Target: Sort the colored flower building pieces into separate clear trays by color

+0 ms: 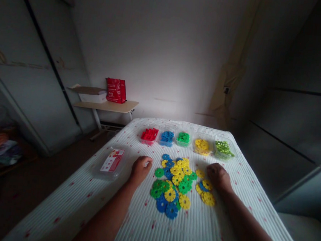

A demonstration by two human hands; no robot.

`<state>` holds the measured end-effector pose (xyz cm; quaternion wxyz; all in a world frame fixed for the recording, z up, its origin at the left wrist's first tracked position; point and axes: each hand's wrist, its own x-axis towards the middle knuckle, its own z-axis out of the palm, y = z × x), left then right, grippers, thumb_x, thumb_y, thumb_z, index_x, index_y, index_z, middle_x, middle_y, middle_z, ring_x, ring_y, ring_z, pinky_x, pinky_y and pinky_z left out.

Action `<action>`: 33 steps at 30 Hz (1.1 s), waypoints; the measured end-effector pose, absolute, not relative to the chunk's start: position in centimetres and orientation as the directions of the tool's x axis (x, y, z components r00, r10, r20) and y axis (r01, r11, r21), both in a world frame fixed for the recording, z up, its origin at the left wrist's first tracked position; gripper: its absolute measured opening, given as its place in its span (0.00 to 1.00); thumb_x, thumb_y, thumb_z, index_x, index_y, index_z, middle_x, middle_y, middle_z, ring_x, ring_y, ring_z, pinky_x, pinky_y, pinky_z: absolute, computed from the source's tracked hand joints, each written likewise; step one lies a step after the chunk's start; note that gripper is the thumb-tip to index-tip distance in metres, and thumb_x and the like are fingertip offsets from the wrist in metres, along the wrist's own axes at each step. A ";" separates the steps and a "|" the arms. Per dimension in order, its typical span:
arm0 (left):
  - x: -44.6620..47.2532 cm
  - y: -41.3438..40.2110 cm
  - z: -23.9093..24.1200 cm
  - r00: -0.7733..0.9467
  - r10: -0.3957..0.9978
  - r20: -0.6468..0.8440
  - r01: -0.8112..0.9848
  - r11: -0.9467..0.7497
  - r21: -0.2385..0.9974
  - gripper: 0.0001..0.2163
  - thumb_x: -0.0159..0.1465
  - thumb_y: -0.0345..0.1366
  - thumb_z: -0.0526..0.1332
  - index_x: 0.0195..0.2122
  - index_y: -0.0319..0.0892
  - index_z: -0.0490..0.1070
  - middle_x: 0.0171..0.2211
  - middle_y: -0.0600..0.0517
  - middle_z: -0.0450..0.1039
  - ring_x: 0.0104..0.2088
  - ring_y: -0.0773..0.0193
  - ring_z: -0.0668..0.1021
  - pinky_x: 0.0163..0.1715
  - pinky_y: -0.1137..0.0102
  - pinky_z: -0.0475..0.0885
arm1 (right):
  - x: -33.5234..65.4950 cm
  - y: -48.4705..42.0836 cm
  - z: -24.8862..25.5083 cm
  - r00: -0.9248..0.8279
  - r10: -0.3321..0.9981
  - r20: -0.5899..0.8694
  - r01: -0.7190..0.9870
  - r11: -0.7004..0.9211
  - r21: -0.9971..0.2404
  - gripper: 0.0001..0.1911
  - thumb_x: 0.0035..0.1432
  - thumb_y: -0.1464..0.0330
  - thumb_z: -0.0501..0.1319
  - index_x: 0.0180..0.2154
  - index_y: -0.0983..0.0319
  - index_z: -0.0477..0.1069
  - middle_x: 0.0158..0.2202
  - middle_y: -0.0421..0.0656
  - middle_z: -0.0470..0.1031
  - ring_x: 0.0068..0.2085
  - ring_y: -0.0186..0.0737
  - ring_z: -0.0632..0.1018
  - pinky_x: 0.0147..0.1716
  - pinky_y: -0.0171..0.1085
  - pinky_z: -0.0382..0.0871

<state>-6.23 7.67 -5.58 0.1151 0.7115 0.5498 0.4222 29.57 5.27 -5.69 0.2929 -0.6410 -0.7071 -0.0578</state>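
A loose pile of notched plastic discs (178, 175) in yellow, green and blue lies on the table between my hands. My left hand (141, 168) rests closed on the cloth to the left of the pile, its fingers curled, with nothing visible in it. To the right, my right hand (219, 175) is also curled, knuckles up; whether its fingers hold anything is hidden. A smaller group of yellow discs (208, 198) with a blue one lies just below and left of my right hand.
Along the far side stand clear tubs with red pieces (149, 134), blue pieces (167, 137), green discs (183, 138), yellow discs (202, 145) and light green pieces (223, 147). A clear labelled container (112, 162) sits at left. Behind is a side table (116, 106) with a red bag (116, 90).
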 end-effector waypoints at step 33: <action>-3.3 5.0 -4.2 0.444 0.793 0.417 0.510 -0.606 0.610 0.11 0.59 0.40 0.56 0.32 0.42 0.77 0.36 0.49 0.77 0.40 0.61 0.76 0.45 0.67 0.67 | 29.3 5.2 -5.6 -0.060 0.888 0.456 0.969 0.161 -0.186 0.14 0.57 0.71 0.49 0.27 0.63 0.71 0.30 0.45 0.70 0.34 0.37 0.70 0.34 0.32 0.60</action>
